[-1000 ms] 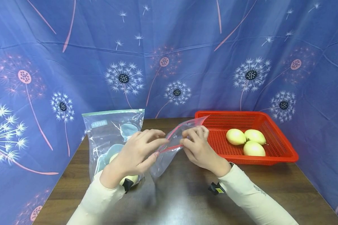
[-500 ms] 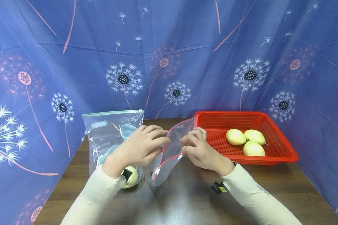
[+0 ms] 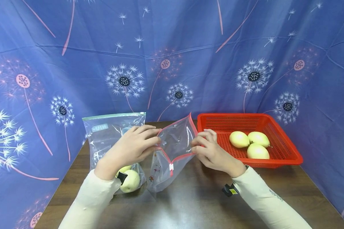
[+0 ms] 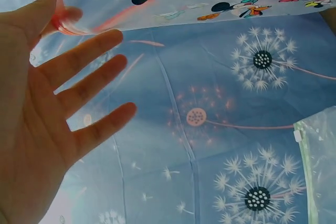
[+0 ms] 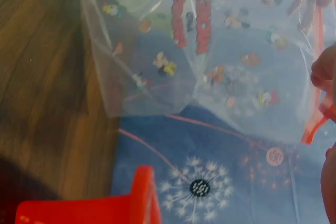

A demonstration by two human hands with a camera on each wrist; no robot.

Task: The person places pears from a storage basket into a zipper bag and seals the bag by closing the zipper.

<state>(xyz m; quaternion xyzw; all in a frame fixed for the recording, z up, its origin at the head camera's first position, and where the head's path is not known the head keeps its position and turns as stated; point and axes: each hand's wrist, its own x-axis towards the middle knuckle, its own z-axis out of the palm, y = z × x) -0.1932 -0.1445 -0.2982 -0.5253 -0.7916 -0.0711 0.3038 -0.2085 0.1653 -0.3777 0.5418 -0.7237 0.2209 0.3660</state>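
Between my hands, a clear zip bag with a red zip rim hangs with its mouth spread wide. Its white slider sits at the near end of the rim. My left hand pinches the rim's left side between thumb and index finger, the other fingers held out straight, as the left wrist view shows. On the opposite side, my right hand grips the rim with curled fingers. Printed cartoon figures cover the bag in the right wrist view.
Behind my left arm stands a green-zipped clear bag holding pale yellow-green fruit. A red basket at right holds three similar fruits. A patterned blue cloth hangs behind the wooden table.
My hands have moved apart, the left one leftward and the right one slightly rightward. Between them the red-rimmed bag's mouth has widened, and its slider has come into view facing me.
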